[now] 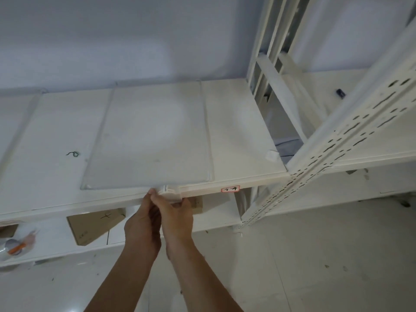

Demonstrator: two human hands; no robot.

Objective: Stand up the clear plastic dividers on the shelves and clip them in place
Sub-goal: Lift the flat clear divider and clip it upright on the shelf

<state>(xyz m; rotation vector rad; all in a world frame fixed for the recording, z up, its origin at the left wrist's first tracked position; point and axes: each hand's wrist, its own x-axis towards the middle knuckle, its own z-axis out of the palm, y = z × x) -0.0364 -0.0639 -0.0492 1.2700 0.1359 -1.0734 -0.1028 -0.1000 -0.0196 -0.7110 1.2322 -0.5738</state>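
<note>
Clear divider [148,140] lies flat on the top shelf [243,131], mid-frame, its near edge at the shelf's front lip. White clip [170,193] sits on that lip, touching the divider's near edge, just above both hands. Left hand [143,224] pinches at the clip's left side, fingertips at the divider's edge. Right hand [177,218] grips the clip from below, fingers curled around it. Red-bordered label [230,189] on the lip, right of the clip. Cardboard box [94,224] on the lower shelf, lower left.
</note>
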